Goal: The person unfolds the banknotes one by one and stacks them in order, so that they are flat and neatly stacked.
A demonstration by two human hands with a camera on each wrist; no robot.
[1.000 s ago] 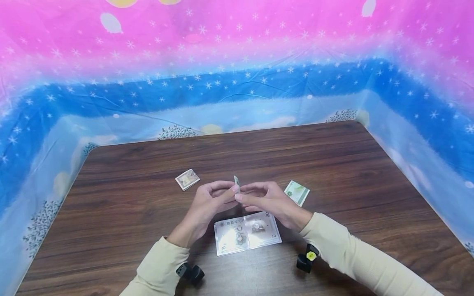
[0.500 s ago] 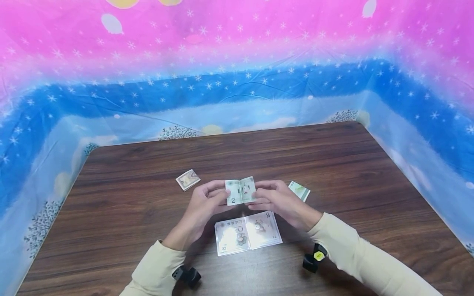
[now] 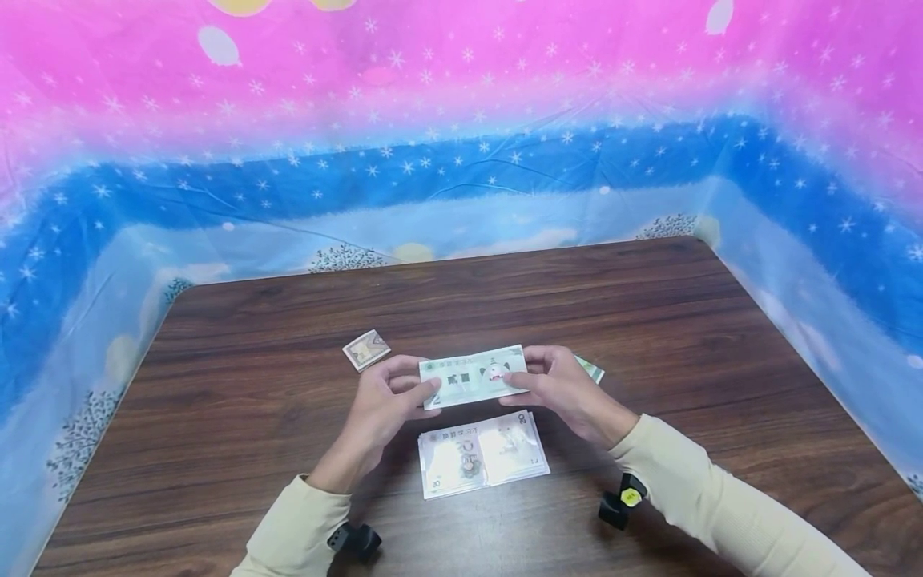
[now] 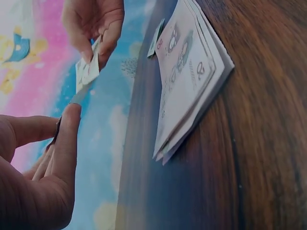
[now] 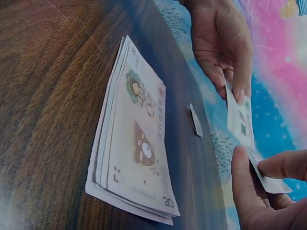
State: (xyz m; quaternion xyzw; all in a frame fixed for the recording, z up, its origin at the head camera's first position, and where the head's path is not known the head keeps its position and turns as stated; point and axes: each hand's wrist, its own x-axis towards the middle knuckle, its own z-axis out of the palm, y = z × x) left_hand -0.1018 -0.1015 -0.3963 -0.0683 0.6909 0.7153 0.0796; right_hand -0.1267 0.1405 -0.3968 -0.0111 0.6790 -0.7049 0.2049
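Observation:
Between both hands a pale green banknote (image 3: pixel 472 377) with cartoon prints is stretched out, raised above the table. My left hand (image 3: pixel 382 405) pinches its left end between thumb and fingers. At the other end, my right hand (image 3: pixel 566 393) pinches it the same way. Just below lies a stack of pinkish 20 banknotes (image 3: pixel 483 454), creased down the middle, its layered edges visible in the left wrist view and right wrist view. Beyond my left hand sits a folded brownish note (image 3: pixel 366 350). A green note (image 3: pixel 590 369) lies behind my right hand, mostly hidden by it.
The dark wood-grain table (image 3: pixel 252 336) carries the notes. A pink and blue snowflake-patterned cloth (image 3: pixel 447 160) hangs around its far and side edges. Each wrist has a black camera on it.
The green banknote was folded and edge-on; it is now spread flat. My hands have moved apart, the left going left and the right going right. The stack has stayed put.

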